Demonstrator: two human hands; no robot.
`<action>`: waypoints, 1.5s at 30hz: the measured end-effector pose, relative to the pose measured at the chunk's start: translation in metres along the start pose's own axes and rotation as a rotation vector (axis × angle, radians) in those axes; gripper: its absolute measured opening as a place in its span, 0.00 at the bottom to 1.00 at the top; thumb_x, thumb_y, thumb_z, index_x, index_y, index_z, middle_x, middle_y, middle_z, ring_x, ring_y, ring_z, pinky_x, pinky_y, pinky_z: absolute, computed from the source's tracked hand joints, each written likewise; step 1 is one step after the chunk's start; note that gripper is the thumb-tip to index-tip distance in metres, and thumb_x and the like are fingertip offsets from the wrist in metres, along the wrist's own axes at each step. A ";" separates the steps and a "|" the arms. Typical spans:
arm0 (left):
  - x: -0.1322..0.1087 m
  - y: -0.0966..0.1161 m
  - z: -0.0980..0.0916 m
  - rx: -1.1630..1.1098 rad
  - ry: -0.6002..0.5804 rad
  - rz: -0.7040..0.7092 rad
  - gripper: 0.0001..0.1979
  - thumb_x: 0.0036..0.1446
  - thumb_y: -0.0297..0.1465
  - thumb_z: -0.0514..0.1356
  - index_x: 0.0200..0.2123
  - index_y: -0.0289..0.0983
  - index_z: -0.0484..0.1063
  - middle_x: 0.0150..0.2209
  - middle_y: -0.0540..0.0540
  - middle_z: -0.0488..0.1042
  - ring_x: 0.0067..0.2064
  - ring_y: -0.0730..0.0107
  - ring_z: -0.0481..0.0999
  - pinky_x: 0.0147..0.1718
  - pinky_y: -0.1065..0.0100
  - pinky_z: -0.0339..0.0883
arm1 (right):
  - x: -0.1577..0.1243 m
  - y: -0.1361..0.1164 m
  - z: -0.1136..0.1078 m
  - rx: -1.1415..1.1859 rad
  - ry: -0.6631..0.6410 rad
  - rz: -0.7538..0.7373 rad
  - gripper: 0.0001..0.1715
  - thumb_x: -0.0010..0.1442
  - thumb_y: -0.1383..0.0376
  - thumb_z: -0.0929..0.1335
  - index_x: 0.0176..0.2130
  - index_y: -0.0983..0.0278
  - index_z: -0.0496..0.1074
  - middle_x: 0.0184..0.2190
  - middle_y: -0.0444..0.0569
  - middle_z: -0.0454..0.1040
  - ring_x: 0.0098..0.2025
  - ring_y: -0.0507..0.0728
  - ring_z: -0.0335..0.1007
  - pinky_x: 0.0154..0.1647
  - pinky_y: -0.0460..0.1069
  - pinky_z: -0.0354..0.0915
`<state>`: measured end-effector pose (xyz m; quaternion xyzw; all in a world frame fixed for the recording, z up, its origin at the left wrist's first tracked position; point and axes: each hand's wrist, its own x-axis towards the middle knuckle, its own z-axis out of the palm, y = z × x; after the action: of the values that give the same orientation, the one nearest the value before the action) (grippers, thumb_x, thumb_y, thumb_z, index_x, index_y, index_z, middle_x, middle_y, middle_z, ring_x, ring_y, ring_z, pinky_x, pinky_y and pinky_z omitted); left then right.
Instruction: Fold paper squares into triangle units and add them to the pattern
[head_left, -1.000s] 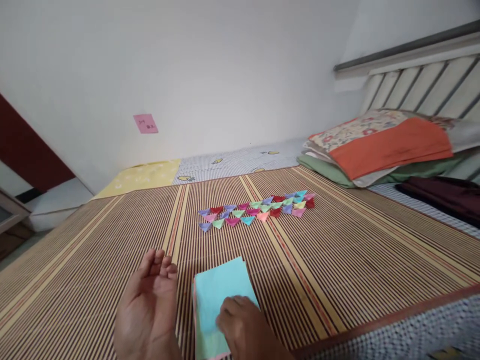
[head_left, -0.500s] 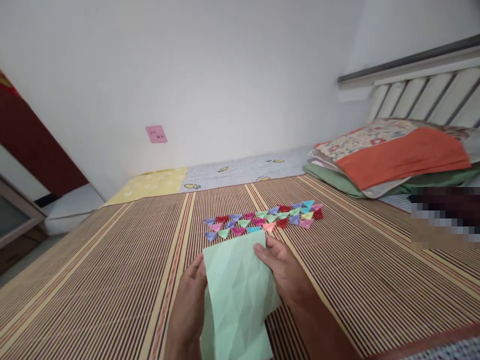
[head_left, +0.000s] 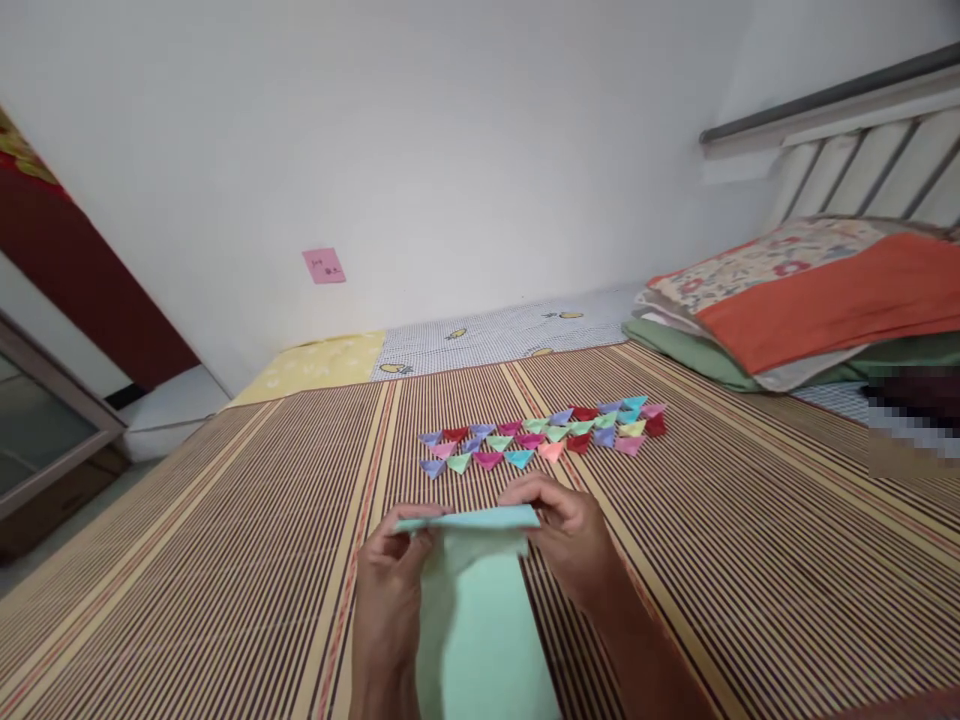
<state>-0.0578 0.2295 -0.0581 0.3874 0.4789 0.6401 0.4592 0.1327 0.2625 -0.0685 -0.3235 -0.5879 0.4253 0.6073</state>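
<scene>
I hold a light green sheet of paper (head_left: pixel 476 620) over a striped bamboo mat (head_left: pixel 225 560). My left hand (head_left: pixel 390 590) pinches the sheet's upper left corner. My right hand (head_left: pixel 574 535) pinches its upper right corner. The top edge is bent over toward me and shows a light blue underside. Beyond my hands, several small folded paper triangles (head_left: pixel 544 437) in purple, red, pink, green and blue lie in rows on the mat.
Stacked pillows (head_left: pixel 795 300), orange, floral and green, lie at the right by a slatted headboard (head_left: pixel 862 160). A pink note (head_left: pixel 324 266) is stuck on the white wall. A cabinet edge (head_left: pixel 45 440) stands at the left.
A second ago my hands were at a paper stack on the mat. Then both lifted one green sheet. Now its top edge is folded over toward me.
</scene>
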 end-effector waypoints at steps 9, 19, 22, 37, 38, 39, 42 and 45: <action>0.000 0.004 -0.002 -0.069 0.124 0.174 0.11 0.46 0.33 0.75 0.29 0.39 0.76 0.42 0.44 0.80 0.46 0.57 0.78 0.40 0.65 0.71 | -0.004 -0.024 0.000 -0.380 -0.062 -0.305 0.10 0.64 0.73 0.67 0.37 0.62 0.77 0.34 0.48 0.78 0.38 0.56 0.75 0.38 0.49 0.68; 0.002 0.003 -0.003 -0.110 0.230 0.084 0.15 0.53 0.40 0.71 0.38 0.39 0.74 0.34 0.51 0.77 0.35 0.72 0.75 0.35 0.73 0.69 | -0.009 -0.032 0.004 -0.160 -0.211 0.044 0.16 0.59 0.63 0.75 0.26 0.63 0.68 0.23 0.38 0.63 0.25 0.50 0.56 0.27 0.46 0.52; 0.002 -0.001 -0.001 -0.107 0.205 0.078 0.17 0.53 0.41 0.72 0.40 0.38 0.74 0.35 0.51 0.77 0.35 0.71 0.76 0.34 0.73 0.70 | -0.009 -0.023 0.002 -0.034 -0.217 0.104 0.16 0.57 0.62 0.76 0.26 0.63 0.68 0.24 0.38 0.63 0.26 0.50 0.56 0.27 0.46 0.53; -0.001 0.002 0.009 -0.273 -0.001 -0.221 0.29 0.47 0.38 0.75 0.51 0.31 0.77 0.34 0.40 0.84 0.37 0.54 0.85 0.36 0.61 0.79 | -0.003 0.000 0.004 0.439 -0.095 0.310 0.27 0.40 0.52 0.83 0.25 0.64 0.70 0.23 0.42 0.72 0.27 0.52 0.67 0.28 0.45 0.64; -0.001 0.001 0.010 -0.283 -0.006 -0.226 0.28 0.47 0.38 0.75 0.50 0.31 0.77 0.35 0.40 0.84 0.38 0.53 0.85 0.37 0.61 0.79 | -0.003 0.001 0.004 0.438 -0.092 0.312 0.27 0.40 0.53 0.83 0.25 0.64 0.70 0.23 0.42 0.73 0.27 0.51 0.67 0.28 0.45 0.64; 0.000 0.001 0.010 -0.284 0.000 -0.226 0.28 0.47 0.37 0.75 0.50 0.31 0.77 0.35 0.40 0.84 0.39 0.53 0.85 0.38 0.61 0.79 | -0.002 0.003 0.004 0.437 -0.091 0.317 0.26 0.41 0.54 0.83 0.26 0.64 0.70 0.23 0.42 0.73 0.27 0.51 0.67 0.29 0.45 0.64; 0.002 -0.001 0.010 -0.240 0.058 -0.185 0.29 0.48 0.37 0.75 0.51 0.32 0.76 0.38 0.40 0.84 0.42 0.52 0.85 0.41 0.59 0.78 | -0.003 0.004 0.004 0.399 -0.092 0.326 0.24 0.43 0.56 0.83 0.28 0.65 0.72 0.25 0.42 0.73 0.28 0.52 0.68 0.30 0.46 0.65; 0.003 -0.004 0.007 -0.159 0.069 -0.114 0.27 0.52 0.42 0.72 0.52 0.36 0.74 0.44 0.39 0.83 0.49 0.52 0.82 0.47 0.57 0.76 | -0.006 -0.003 0.005 0.200 -0.051 0.253 0.22 0.47 0.56 0.81 0.26 0.64 0.69 0.23 0.40 0.68 0.26 0.51 0.62 0.28 0.46 0.61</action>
<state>-0.0508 0.2349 -0.0598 0.2995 0.4632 0.6620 0.5074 0.1283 0.2552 -0.0681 -0.3219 -0.5127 0.5627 0.5629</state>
